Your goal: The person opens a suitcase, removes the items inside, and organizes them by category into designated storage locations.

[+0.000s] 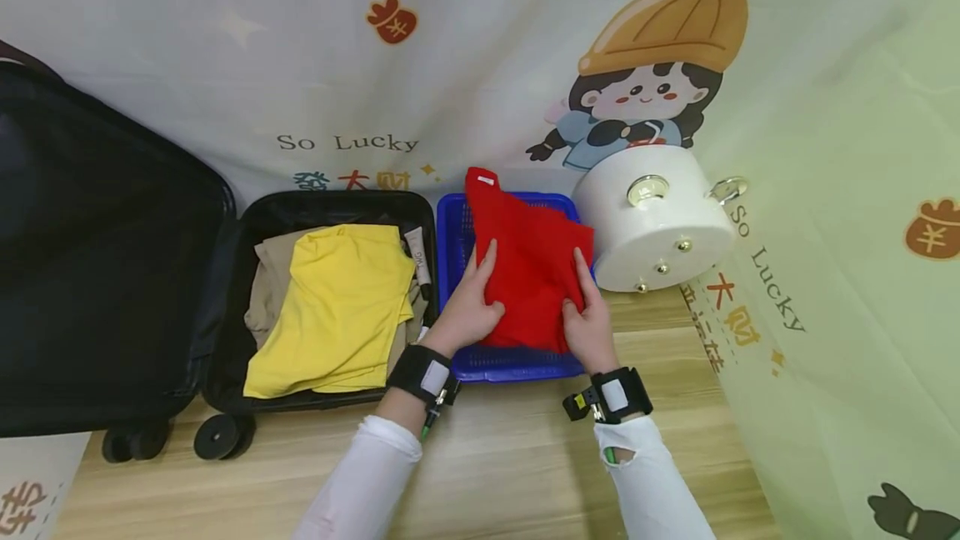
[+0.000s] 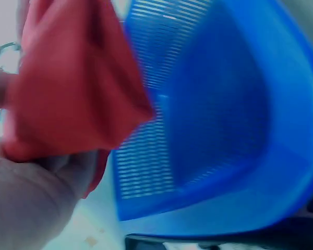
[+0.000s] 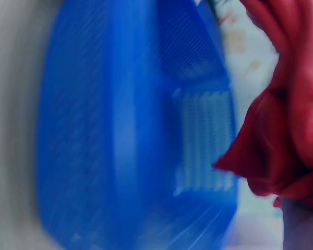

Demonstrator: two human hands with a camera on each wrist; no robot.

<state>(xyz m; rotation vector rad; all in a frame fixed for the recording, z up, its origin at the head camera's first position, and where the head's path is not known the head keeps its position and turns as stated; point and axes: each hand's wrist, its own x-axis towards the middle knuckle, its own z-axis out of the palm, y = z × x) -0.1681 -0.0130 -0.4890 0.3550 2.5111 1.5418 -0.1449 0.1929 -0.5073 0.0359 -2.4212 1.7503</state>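
Both hands hold a folded red garment [image 1: 528, 273] above a blue plastic basket [image 1: 517, 365]. My left hand [image 1: 468, 302] grips its left side, thumb on top and fingers underneath. On the other side, my right hand [image 1: 590, 323] pinches the right edge between thumb and fingers. A small white tag shows at the cloth's upper left corner. In the left wrist view the red cloth [image 2: 78, 83] hangs beside the slotted basket [image 2: 219, 104], whose visible inside holds nothing. The right wrist view shows a drooping fold of the cloth [image 3: 281, 125] over the basket [image 3: 125, 125].
Left of the basket lies an open black suitcase [image 1: 225, 340] with a yellow garment [image 1: 337, 307], beige clothing [image 1: 270, 282] and a white tube [image 1: 417, 250] inside. A white pot [image 1: 637, 207] with gold handles stands tilted at the right. Behind hangs a printed cloth [image 1: 465, 65].
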